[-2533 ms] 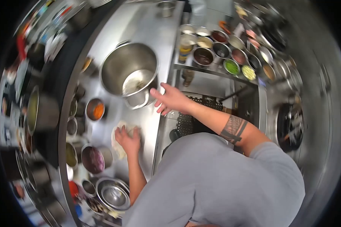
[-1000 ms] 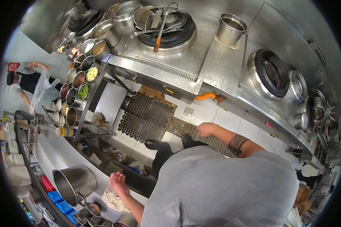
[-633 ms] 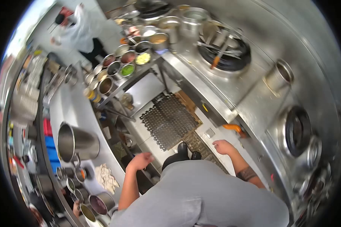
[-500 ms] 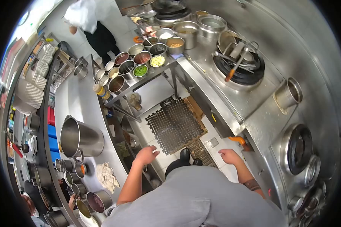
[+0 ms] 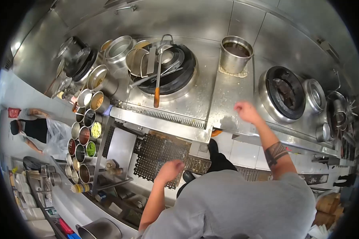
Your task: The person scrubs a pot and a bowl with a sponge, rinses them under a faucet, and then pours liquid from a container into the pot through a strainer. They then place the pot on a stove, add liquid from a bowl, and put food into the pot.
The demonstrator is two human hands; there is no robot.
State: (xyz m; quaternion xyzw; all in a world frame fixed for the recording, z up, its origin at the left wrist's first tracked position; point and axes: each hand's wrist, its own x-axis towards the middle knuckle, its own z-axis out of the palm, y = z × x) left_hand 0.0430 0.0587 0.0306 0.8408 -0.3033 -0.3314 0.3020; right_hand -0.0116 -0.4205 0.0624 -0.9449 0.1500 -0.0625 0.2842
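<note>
My left hand (image 5: 170,171) hangs above the perforated black floor mat (image 5: 157,157), touching nothing; blur and the angle hide how its fingers are held. My right hand (image 5: 246,112) is over the front of the steel counter (image 5: 227,97), its fingers curled and blurred, with no object showing in it. Left of that hand a wok burner holds stacked strainers and a ladle with an orange-brown handle (image 5: 157,93). A tall pot of dark liquid (image 5: 236,49) stands behind it, and a round black burner (image 5: 285,92) is to its right.
Several small pots of ingredients (image 5: 83,136) crowd the left stand. A person (image 5: 35,130) in a dark apron is at the far left. A big steel pot (image 5: 99,230) sits at the bottom left. More cookware (image 5: 340,115) lies at the far right.
The view has swung right towards the burners. My right hand has risen from above the floor to over the counter. The big pot has shifted to the bottom edge of the view.
</note>
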